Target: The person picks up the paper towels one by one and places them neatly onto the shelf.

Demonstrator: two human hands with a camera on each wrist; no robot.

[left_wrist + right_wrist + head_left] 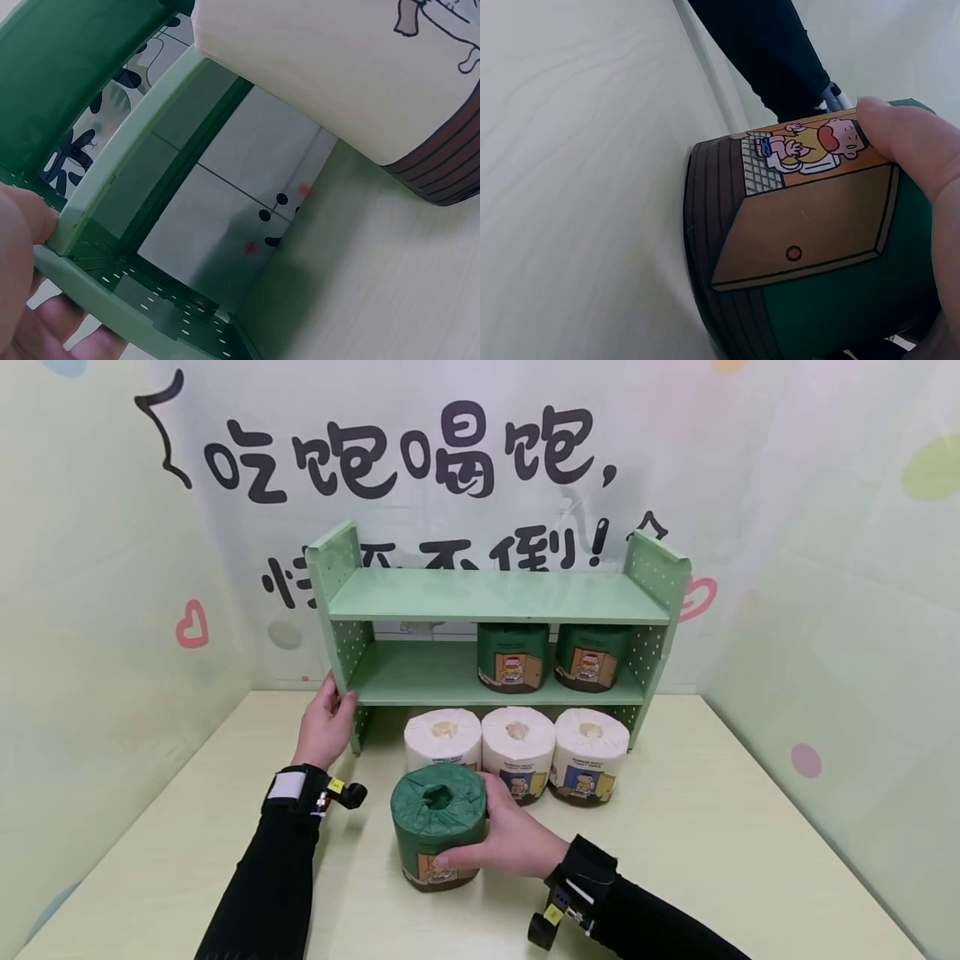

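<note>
You saw a green roll (432, 827) with cartoon print and brown striped base, white cartoon-printed rolls (519, 747), a pale-green shelf (498, 596) and your black sleeves (262, 885).

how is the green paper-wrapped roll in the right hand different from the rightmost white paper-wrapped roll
The green paper-wrapped roll is gripped by the right hand; the rightmost white paper-wrapped roll stands untouched. The green roll's picture is orange and brown, the white roll's mainly blue and yellow. Both are cylinders with a central hollow in the top.
</note>
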